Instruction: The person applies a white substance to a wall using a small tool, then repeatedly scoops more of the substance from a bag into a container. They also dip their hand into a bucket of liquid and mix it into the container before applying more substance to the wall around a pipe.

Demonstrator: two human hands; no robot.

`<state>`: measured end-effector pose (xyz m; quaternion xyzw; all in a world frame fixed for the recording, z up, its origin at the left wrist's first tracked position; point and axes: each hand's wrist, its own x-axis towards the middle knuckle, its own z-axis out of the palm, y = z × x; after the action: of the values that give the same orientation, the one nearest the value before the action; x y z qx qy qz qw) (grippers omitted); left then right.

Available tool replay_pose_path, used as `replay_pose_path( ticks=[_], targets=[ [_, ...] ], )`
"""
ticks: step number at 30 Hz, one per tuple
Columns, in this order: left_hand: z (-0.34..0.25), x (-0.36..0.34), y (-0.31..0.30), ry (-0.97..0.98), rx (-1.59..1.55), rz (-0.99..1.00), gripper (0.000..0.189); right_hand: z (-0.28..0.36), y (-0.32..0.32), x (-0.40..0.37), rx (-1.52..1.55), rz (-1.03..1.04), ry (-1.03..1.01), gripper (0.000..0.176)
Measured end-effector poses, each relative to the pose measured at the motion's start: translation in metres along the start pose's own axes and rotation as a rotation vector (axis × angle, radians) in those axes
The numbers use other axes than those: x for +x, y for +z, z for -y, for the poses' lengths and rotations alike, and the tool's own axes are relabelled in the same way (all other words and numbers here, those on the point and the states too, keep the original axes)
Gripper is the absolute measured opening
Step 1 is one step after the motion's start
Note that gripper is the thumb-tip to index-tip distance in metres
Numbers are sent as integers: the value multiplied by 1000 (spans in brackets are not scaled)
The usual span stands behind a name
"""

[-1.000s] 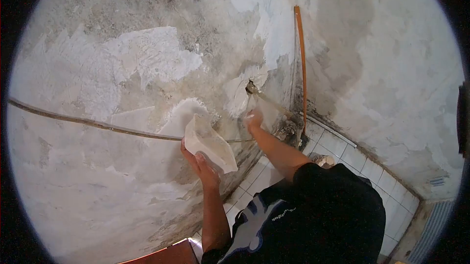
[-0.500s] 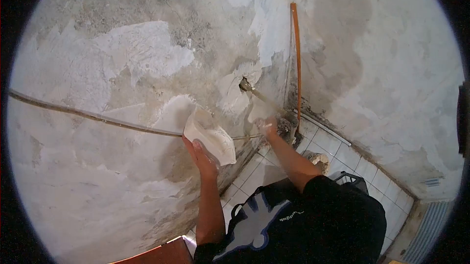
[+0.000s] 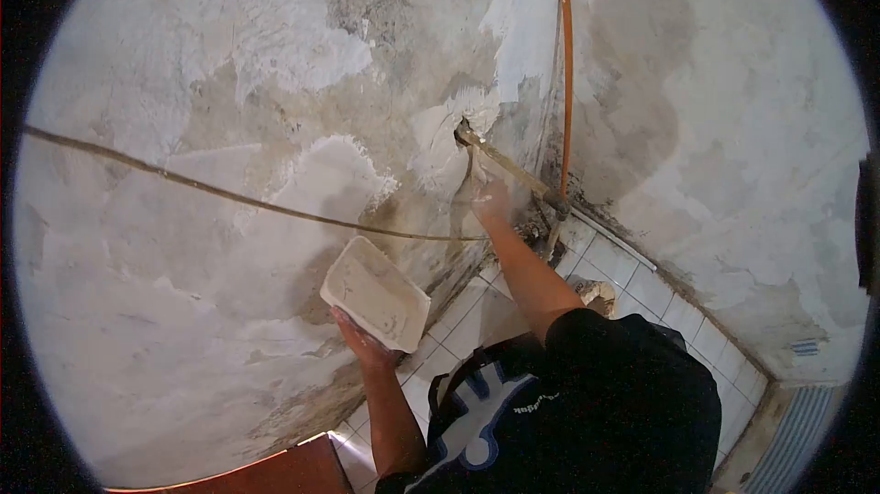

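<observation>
Before the stained wall [image 3: 119, 256], just below the long cord [image 3: 165, 173], you hold the pale tray [image 3: 353, 265] tilted. Noted against half a second ago: it has dropped clear of the cord and turned its inside towards you, now readily inspected. Beyond it, the slanting pipe [image 3: 513, 170] leaves the wall. Your left hand [image 3: 364, 342] grips the tray's lower edge. Your right hand [image 3: 492, 201] has moved slightly nearer the hole [image 3: 462, 133], where work is judged to centre; its fingers look curled, but on what cannot be told.
</observation>
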<state>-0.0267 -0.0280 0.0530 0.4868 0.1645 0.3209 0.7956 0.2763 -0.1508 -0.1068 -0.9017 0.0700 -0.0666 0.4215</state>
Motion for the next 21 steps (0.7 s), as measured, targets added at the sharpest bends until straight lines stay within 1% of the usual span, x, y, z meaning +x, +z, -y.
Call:
replay_pose_path(
  ticks=[2,3,4,5,6,7,8,9,10,11,12,14,15,16,17,18,19,20,21],
  targets=[
    [1,-3,0,-28,-43,-8,70,-18,29,-3,30,-112,-254,24],
    [2,-3,-1,-52,-81,-13,70,-19,32,-8,26,-117,-258,24],
    [10,-2,-8,-52,-88,-12,70,-18,34,-16,68,-43,-286,26],
    [22,1,-21,34,-26,54,71,-17,35,-25,109,33,-313,28],
    [32,4,-30,122,34,119,72,-12,33,-36,103,31,-319,28],
    [39,6,-35,122,28,116,72,-4,26,-50,65,-14,-404,28],
    [44,9,-39,157,32,202,70,1,17,-60,27,-61,-486,30],
    [48,11,-40,192,37,287,69,3,5,-67,22,-62,-488,30],
    [48,10,-34,188,32,287,69,2,-3,-74,82,-46,-593,31],
    [48,9,-28,61,-52,212,67,4,-11,-79,143,-30,-696,32],
    [47,8,-24,-65,-134,138,65,1,-12,-79,140,-33,-695,32],
    [53,10,-29,-59,-93,104,64,-6,-14,-80,168,177,-629,31],
    [56,9,-32,-54,-51,66,63,-12,-15,-80,166,178,-624,31],
    [59,9,-36,-58,-53,65,63,-17,-17,-77,268,218,-435,27],
    [62,7,-42,10,26,115,63,-21,-17,-75,367,256,-247,24],
    [65,7,-47,81,104,163,63,-20,-17,-74,361,258,-250,24],
    [71,6,-54,81,98,159,63,-19,-17,-73,446,124,-189,27],
    [77,6,-61,74,16,146,63,-18,-16,-70,530,-11,-129,31],
    [81,5,-68,64,-62,133,63,-14,-12,-67,527,-6,-132,31]
  ],
)
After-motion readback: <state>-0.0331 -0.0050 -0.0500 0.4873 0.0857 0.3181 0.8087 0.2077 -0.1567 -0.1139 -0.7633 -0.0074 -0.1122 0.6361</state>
